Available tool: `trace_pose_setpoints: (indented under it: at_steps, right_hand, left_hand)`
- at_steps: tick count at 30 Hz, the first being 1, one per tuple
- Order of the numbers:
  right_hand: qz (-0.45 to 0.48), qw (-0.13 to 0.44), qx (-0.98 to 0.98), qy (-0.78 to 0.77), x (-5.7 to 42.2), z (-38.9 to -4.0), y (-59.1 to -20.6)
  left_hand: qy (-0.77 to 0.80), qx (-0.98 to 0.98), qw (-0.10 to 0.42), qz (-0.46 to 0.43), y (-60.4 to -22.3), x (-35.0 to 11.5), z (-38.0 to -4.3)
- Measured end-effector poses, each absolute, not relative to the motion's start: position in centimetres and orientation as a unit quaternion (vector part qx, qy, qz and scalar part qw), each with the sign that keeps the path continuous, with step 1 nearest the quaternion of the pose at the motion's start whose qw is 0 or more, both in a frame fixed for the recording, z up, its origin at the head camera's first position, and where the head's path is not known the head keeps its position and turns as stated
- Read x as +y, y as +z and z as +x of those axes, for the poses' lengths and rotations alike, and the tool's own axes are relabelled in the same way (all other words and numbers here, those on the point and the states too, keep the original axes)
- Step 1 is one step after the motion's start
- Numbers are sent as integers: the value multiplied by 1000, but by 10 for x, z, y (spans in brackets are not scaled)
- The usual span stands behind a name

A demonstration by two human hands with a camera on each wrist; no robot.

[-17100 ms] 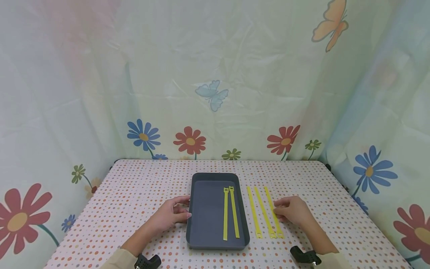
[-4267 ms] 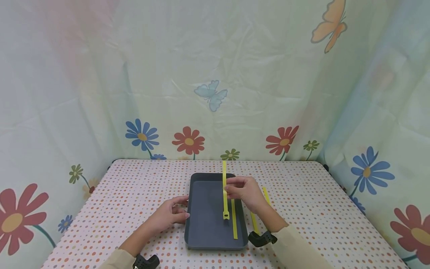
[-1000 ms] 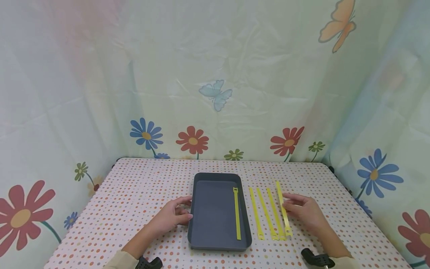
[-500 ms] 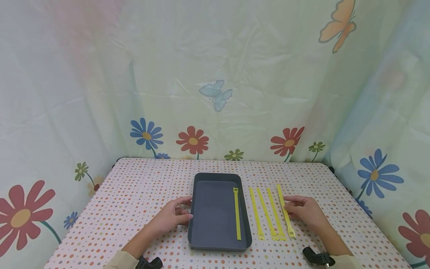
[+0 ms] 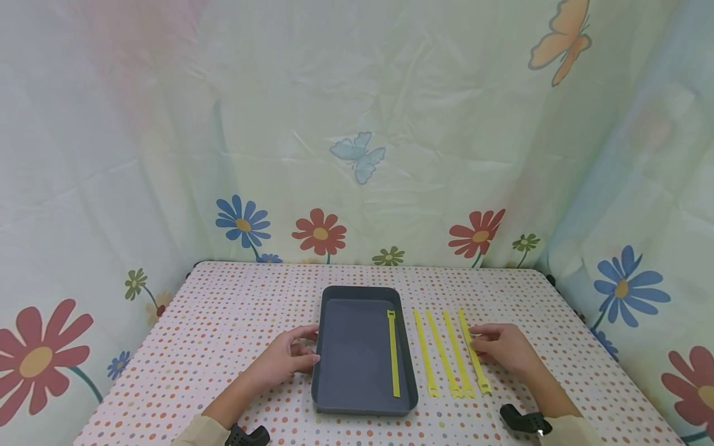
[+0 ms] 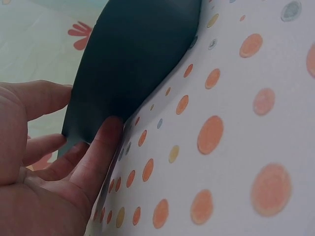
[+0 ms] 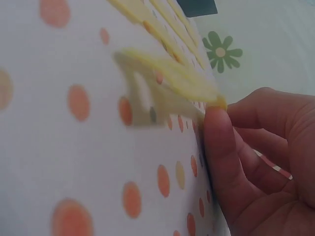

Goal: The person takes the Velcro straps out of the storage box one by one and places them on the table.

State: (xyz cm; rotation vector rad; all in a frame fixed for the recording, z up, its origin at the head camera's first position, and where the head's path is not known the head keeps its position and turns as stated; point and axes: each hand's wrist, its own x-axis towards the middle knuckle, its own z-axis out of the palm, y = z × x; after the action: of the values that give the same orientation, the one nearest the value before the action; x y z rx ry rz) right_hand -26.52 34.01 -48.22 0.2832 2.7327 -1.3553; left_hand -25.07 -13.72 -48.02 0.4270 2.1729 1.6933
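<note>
A dark grey tray (image 5: 357,359) stands on the dotted table, with one yellow cable strap (image 5: 393,353) lying along its right side. My left hand (image 5: 281,358) rests its fingertips against the tray's left wall; in the left wrist view, the thumb (image 6: 106,142) touches the wall's outside low down. To the right of the tray lie three more yellow straps (image 5: 441,353) side by side. My right hand (image 5: 507,350) pinches another yellow strap (image 5: 474,356) between thumb and forefinger, beside that row. Its slotted end points towards me and appears close to the tabletop.
The polka-dot tabletop (image 5: 251,297) ends at a back edge before a flowered curtain (image 5: 357,204). Curtains also hang on the left and right. A black band (image 5: 524,421) sits on the right wrist, another on the left (image 5: 248,435).
Earlier, two straps lay in the tray; my right hand lifted one out and brought it right of the others. Over the last second that strap came down and shifted slightly. The left hand stayed.
</note>
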Motion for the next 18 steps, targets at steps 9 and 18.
trace_pose_setpoints:
  at_steps: [9, 18]
  right_hand:
    - [108, 35, 901, -418, 332, -265, -476]
    - [116, 37, 913, -390, 329, -264, -473]
  left_hand:
    - [595, 770, 169, 158, -479, -138, -249]
    - [588, 778, 167, 148, -482, -137, -251]
